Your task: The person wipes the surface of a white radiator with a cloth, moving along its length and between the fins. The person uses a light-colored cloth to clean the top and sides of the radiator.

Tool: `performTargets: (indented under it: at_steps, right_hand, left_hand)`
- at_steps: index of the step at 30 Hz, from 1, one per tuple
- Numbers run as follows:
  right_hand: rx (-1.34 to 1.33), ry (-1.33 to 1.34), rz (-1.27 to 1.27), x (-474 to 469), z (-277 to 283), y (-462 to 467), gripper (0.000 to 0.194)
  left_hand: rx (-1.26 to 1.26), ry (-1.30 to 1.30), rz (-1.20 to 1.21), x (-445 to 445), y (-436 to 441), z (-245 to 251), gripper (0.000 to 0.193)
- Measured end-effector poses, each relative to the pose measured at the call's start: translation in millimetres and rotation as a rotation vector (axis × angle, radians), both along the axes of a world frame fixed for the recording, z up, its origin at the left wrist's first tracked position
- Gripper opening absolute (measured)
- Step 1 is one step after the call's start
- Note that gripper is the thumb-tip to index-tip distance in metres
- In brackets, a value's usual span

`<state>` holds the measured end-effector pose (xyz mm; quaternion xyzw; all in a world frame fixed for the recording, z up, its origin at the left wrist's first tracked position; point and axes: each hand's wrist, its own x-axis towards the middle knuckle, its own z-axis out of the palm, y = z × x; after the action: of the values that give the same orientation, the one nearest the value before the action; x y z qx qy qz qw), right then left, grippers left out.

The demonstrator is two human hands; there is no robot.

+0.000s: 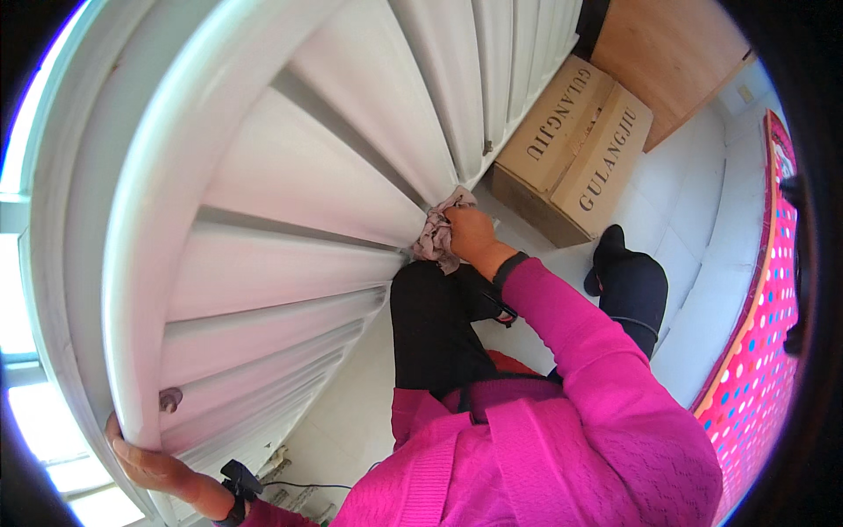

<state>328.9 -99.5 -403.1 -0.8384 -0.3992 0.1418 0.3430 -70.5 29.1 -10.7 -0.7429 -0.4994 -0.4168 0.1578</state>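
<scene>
A white column radiator [290, 197] stands before me and to my left. My right hand [473, 234] grips a crumpled, pinkish-grey cloth [437, 232] and presses it against the lower ends of the radiator's columns, just beyond my knee. Most of the cloth bunches out on the far side of my fingers. At the lower left, my left hand [155, 471] is hooked over the radiator's rounded top rail [151, 197], with part of its fingers hidden behind it. Close to that hand, a small round metal fitting [170, 400] sits on the radiator.
Right of the radiator's foot, a closed cardboard box [573, 148] bearing writing lies on the pale tiled floor [685, 197]. Behind it stands a wooden panel [665, 59]. Pink dotted fabric [751, 388] hangs along the right. Pipes [276, 464] and a thin cable [306, 485] are low left.
</scene>
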Motion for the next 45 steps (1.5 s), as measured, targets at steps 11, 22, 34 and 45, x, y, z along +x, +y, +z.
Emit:
performTargets:
  at_steps: [11, 22, 34, 45]
  right_hand:
    - [0.301, -0.15, 0.075, 6.5, 140.9, -5.4, 0.017]
    - [0.828, -0.492, 0.105, 11.3, 298.9, 12.6, 0.023]
    - [0.93, -0.497, 0.209, -28.5, 321.9, 18.2, 0.026]
    - [0.776, -0.577, 0.311, -52.8, 275.6, 25.4, 0.033]
  left_hand:
    - [0.047, 0.194, -0.016, 7.0, -1.6, 0.5, 0.047]
    - [0.112, 0.278, 0.001, 11.2, -0.4, 1.0, 0.04]
    - [0.152, 0.242, -0.018, 12.7, -2.5, 1.8, 0.036]
    - [0.179, 0.21, -0.019, 11.4, -2.1, 1.7, 0.043]
